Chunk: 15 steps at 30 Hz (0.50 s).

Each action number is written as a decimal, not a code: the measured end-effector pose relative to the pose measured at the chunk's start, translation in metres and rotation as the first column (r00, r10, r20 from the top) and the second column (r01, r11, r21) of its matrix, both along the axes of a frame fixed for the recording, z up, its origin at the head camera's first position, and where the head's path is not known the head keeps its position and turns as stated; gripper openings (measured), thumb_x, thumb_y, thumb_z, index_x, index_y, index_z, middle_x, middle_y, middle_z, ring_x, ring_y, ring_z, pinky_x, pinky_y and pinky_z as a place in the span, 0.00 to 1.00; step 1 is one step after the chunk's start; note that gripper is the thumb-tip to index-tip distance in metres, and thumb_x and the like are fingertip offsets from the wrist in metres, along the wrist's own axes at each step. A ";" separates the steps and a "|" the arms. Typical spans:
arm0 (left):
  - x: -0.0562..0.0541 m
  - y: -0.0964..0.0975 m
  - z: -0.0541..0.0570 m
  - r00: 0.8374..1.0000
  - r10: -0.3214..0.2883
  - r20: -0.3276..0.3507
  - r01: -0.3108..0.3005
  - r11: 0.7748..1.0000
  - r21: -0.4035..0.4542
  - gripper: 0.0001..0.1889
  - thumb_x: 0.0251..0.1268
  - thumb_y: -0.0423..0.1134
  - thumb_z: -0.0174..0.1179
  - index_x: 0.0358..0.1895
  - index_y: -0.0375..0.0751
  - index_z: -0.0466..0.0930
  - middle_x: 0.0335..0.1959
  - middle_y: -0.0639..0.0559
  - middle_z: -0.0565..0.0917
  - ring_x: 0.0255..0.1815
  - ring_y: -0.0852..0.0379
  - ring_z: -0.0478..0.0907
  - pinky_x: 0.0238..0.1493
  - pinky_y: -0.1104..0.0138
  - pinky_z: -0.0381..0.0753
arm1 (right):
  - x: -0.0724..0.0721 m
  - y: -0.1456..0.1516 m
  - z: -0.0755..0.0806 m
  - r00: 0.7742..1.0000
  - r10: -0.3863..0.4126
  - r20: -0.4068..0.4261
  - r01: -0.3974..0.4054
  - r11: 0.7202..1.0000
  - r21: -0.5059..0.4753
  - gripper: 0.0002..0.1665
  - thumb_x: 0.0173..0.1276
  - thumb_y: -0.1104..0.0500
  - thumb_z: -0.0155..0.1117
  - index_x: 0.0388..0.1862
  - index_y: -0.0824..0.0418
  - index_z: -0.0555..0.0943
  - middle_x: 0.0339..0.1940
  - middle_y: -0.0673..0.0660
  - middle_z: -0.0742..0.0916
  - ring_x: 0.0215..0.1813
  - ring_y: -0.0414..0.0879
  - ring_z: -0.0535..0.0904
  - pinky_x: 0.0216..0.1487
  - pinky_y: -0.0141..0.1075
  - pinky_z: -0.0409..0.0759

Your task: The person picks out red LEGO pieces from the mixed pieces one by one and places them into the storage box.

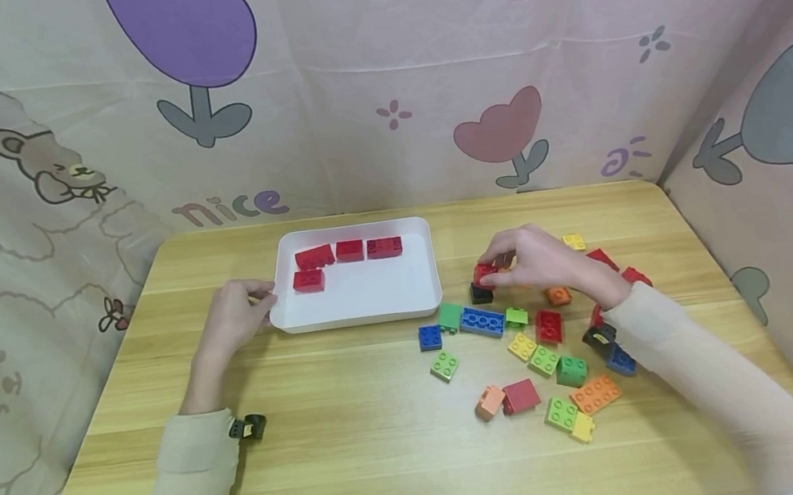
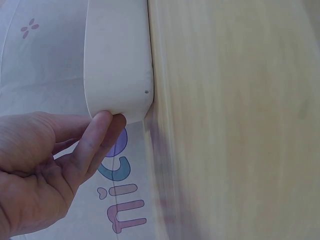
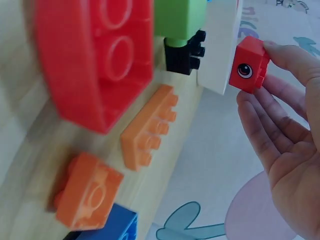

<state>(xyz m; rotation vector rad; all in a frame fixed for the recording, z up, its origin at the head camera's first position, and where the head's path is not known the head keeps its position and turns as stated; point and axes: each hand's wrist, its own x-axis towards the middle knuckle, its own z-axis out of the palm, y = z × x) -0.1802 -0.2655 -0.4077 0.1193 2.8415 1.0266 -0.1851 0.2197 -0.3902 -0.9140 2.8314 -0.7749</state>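
My right hand (image 1: 534,255) pinches a small red brick (image 3: 248,65) with a printed eye on one side, thumb on one face and fingers on the other. In the head view this brick is above a black brick (image 1: 481,294); whether they touch I cannot tell. My left hand (image 1: 234,313) pinches the left end of a white tray (image 1: 373,300) by its edge. The left wrist view shows the fingertips against the tray's outer wall (image 2: 119,60). Inside the tray lie several red bricks, among them one (image 1: 308,281) near the left end.
Loose bricks spread over the table's right half: a blue one (image 1: 482,322), a red one (image 1: 549,327), an orange one (image 1: 596,395) and several more. Bare wood (image 1: 345,435) lies in front of the tray. A printed curtain (image 1: 351,121) stands behind the table.
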 end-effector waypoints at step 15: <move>0.000 0.000 0.000 1.000 -0.003 0.013 0.003 1.000 0.007 0.19 0.78 0.31 0.58 0.64 0.22 0.79 0.54 0.24 0.86 0.37 0.48 0.90 0.36 0.60 0.93 | -0.008 -0.035 0.004 0.997 0.066 -0.046 -0.070 0.993 -0.093 0.15 0.64 0.50 0.80 0.47 0.53 0.93 0.42 0.50 0.93 0.42 0.45 0.88 0.46 0.48 0.91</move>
